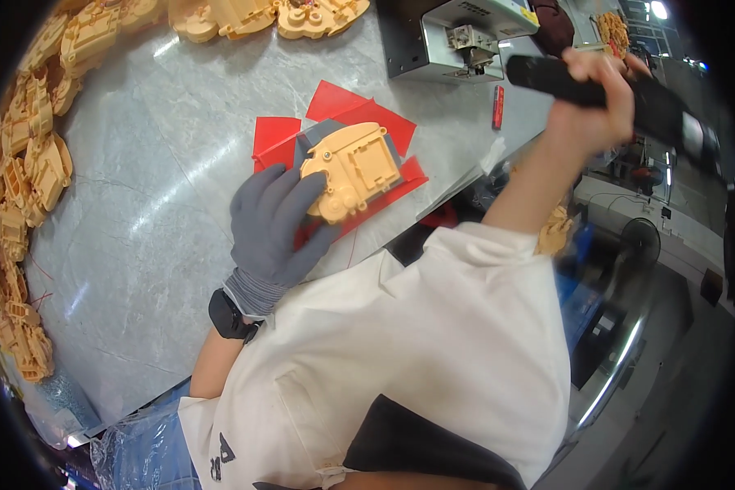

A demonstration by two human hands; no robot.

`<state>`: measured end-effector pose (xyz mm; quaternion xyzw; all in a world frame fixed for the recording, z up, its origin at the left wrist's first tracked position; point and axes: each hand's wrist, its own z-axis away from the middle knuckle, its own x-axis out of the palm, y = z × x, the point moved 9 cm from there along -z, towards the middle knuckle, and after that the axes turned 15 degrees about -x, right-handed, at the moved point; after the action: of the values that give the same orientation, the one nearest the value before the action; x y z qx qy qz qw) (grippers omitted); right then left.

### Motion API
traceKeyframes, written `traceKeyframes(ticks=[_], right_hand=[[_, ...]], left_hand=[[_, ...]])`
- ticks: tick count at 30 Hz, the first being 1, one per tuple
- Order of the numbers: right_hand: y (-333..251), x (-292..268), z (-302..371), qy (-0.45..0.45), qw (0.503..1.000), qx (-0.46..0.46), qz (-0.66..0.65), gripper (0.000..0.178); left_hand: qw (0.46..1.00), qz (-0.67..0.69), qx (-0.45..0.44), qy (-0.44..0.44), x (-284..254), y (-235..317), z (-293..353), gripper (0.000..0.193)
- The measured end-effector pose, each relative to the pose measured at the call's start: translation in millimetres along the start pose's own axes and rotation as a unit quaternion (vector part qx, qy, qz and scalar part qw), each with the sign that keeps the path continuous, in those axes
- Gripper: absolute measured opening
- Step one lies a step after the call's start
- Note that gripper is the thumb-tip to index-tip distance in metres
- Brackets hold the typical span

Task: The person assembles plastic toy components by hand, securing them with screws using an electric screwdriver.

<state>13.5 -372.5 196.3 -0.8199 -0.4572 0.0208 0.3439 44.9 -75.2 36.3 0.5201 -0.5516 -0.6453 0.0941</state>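
Observation:
A yellow-orange plastic housing [355, 171] lies on a grey fixture block [322, 129] set among red pads [388, 124] on the table. My left hand [273, 216], in a grey glove, grips the housing's left side, with fingertips and thumb against its edge. One screw head shows near the housing's upper left corner. Raised at the upper right, my bare right hand [596, 102] is wrapped round a black electric screwdriver [547, 77], well away from the housing. The tool is partly smeared, and no bit can be made out.
A box-shaped screw feeder [457, 37] stands at the table's far right, with a small red object [498, 108] in front of it. Many similar housings [37, 175] line the left and far edges of the grey table [151, 220]. A fan [641, 239] stands off to the right.

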Motion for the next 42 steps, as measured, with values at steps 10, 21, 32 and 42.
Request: traceKeyframes(ticks=[10,21,32,42], right_hand=[[-5.4,44.8,63.7,-0.11,0.979,0.149,-0.081,0.031],[-59.0,132.4,132.1,-0.303,0.925,0.102,-0.207,0.043],[-52.3,147.3,144.0,-0.317,0.926,0.121,-0.166,0.039],[-52.0,159.7,152.8,-0.367,0.91,0.109,-0.162,0.04]], left_hand=[[1.0,0.012,0.001,0.007,-2.3,-2.5,0.5,0.055],[1.0,0.004,0.009,-0.007,-1.8,-3.6,2.3,0.071],[1.0,0.01,-0.002,-0.002,-2.3,-5.6,5.4,0.061],[1.0,0.012,0.005,0.008,-6.3,-7.4,5.8,0.06]])
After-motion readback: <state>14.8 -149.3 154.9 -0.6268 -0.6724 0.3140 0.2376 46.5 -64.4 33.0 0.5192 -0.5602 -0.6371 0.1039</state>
